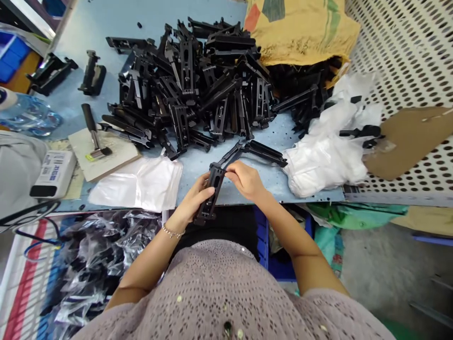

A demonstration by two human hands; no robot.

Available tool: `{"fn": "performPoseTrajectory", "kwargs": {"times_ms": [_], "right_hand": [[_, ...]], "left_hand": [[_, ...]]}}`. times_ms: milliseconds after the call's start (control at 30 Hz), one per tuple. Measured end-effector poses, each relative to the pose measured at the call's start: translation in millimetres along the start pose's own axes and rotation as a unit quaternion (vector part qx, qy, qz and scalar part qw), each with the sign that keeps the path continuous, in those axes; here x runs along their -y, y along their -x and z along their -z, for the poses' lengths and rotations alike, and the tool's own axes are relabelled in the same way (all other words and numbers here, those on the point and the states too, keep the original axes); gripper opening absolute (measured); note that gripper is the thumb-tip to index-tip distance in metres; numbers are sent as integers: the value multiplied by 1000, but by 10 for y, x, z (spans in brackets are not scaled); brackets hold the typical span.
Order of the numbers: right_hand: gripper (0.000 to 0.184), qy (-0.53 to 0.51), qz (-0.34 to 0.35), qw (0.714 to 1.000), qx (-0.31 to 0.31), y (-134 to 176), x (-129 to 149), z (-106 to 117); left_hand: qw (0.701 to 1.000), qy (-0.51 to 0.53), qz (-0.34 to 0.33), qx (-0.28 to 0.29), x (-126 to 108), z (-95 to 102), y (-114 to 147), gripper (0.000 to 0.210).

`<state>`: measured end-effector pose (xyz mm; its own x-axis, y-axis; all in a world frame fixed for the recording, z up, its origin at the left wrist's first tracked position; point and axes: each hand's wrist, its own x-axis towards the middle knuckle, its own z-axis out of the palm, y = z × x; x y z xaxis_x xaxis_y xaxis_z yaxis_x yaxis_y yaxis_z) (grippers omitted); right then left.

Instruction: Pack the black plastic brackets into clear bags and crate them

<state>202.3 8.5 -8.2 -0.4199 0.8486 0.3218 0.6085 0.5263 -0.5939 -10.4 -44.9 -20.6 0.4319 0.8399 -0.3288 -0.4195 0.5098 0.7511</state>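
So the person's got 1 black slotted part (214,182) in hand, right at the front edge of the blue table (92,23), tilted, with its lower end sticking out past the edge. Left hand (196,200) has it properly: thumb laid over the slotted face, fingers wrapped round the side. Right hand (246,179) is curled up with thumb and index close together at the upper right edge of the part; can't tell if they're actually pinching it or just touching, the contact's too small to see. As for handling, it looks stiff and fairly light, probably easy enough in 1 hand. Can't tell if it's metal or plastic, but the smooth faces might be a bit slippery. The long sides look like the best place to hold it, and the small bits at the ends are probably where it could catch or get damaged. Just beyond the right hand there's another black part (267,153) lying on the table, with a big tangled pile (187,80) behind, and white bags (141,184) sit left of the hands.
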Motion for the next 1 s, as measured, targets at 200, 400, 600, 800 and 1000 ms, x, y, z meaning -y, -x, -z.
{"fn": "performPoseTrajectory", "kwargs": {"times_ms": [200,400,600,800,1000], "right_hand": [[49,-45,-16,998,40,21,71,-74],[52,-316,-189,924,98,10,186,-197],[37,-46,77,992,90,347,462,-373],[35,-7,158,984,83,377,440,-439],[34,-19,145,972,181,203,431,-177]], "left_hand": [[1000,-14,-6,7,-68,-59,41,45],[995,-39,-31,-81,-74,-117,22,46],[991,65,-9,-118,-40,-2,-54,46],[987,114,49,-103,-11,-10,-38,51],[990,90,54,-95,-35,26,-96,47]]}}
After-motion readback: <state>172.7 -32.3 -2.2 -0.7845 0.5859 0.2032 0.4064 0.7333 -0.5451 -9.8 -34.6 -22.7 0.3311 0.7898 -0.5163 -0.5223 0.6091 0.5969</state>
